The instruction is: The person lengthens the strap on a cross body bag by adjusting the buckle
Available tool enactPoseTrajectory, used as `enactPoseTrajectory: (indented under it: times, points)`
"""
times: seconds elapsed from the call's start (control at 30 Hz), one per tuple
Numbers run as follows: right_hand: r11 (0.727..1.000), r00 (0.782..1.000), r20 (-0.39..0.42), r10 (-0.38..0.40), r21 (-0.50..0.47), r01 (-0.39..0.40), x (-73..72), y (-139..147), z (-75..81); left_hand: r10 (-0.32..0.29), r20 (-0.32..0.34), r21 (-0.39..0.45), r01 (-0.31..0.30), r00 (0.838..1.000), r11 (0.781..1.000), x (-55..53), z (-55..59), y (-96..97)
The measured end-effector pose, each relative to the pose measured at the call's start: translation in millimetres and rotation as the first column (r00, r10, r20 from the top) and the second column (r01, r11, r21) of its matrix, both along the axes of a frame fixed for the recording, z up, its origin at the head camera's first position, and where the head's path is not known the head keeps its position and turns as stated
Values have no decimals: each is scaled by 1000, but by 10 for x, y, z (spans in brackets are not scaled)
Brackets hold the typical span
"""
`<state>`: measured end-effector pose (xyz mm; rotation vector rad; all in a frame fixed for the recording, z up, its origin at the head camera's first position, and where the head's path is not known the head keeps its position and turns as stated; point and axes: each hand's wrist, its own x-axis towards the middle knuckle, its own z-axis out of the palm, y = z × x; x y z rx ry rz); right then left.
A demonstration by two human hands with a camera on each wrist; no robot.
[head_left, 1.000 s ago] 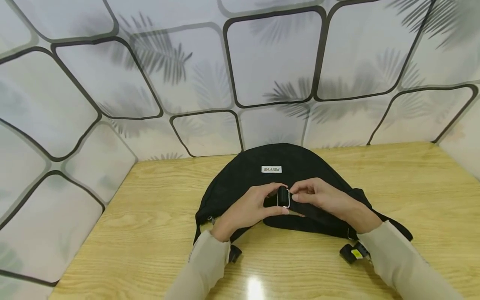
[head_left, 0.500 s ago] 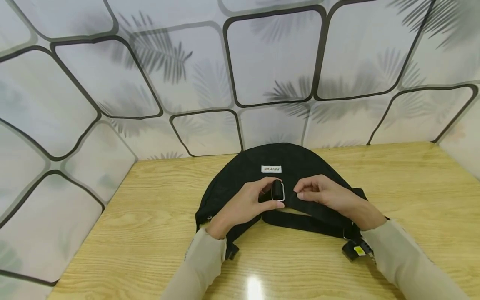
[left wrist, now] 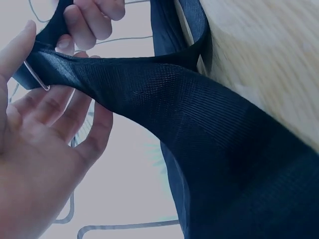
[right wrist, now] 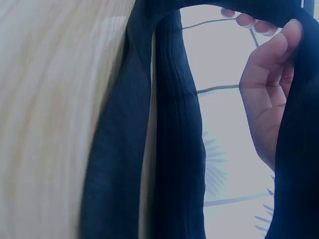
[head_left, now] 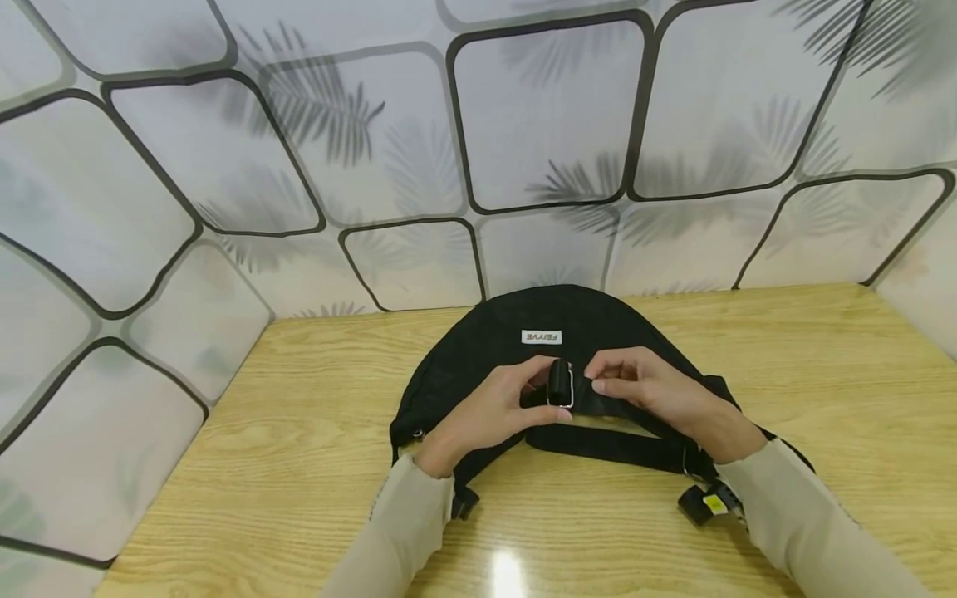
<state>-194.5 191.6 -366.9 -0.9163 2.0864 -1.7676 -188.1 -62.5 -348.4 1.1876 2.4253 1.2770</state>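
A black waist bag (head_left: pixel 478 357) with a white label lies on the table, its curved edge toward the wall. Above it my left hand (head_left: pixel 486 411) holds a rectangular metal strap slider (head_left: pixel 571 390) between thumb and fingers. Folded webbing loops over the slider's bar. To the right, my right hand (head_left: pixel 661 394) pinches the black strap (left wrist: pixel 194 114) between thumb and fingers, a small gap away from the slider. In the left wrist view the strap runs from the slider down toward the camera. Some fingertips are hidden behind the webbing in the right wrist view.
The bag and its straps lie on a wooden table (head_left: pixel 299 415). A black buckle half with a yellow tag (head_left: pixel 714 503) rests near my right sleeve, and another black buckle part (head_left: pixel 465 503) near my left. A patterned cloth wall (head_left: pixel 553 124) stands behind.
My right hand has drawn slightly away from the slider, widening the gap between the hands. The slider dipped left, then came partly back. Both buckle parts shifted a little.
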Motion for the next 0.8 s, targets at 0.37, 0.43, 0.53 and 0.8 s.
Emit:
enactPoseTrajectory:
  times: [0.37, 0.43, 0.53, 0.8]
  points:
    - [992, 995, 94, 27, -129, -15, 45, -122, -14, -3, -2, 52, 3, 1000, 999, 35, -33, 81]
    - [996, 994, 106, 7, -89, 2, 55, -117, 15, -2, -5, 47, 2, 1000, 999, 33, -28, 85]
    - [1000, 992, 120, 28, -8, -27, 34, -67, 43, 2, 14, 43, -2, 1000, 999, 28, 0, 67]
    - [994, 997, 40, 60, 92, -64, -35, 20, 10, 53, -19, 21, -52, 998, 998, 17, 24, 16]
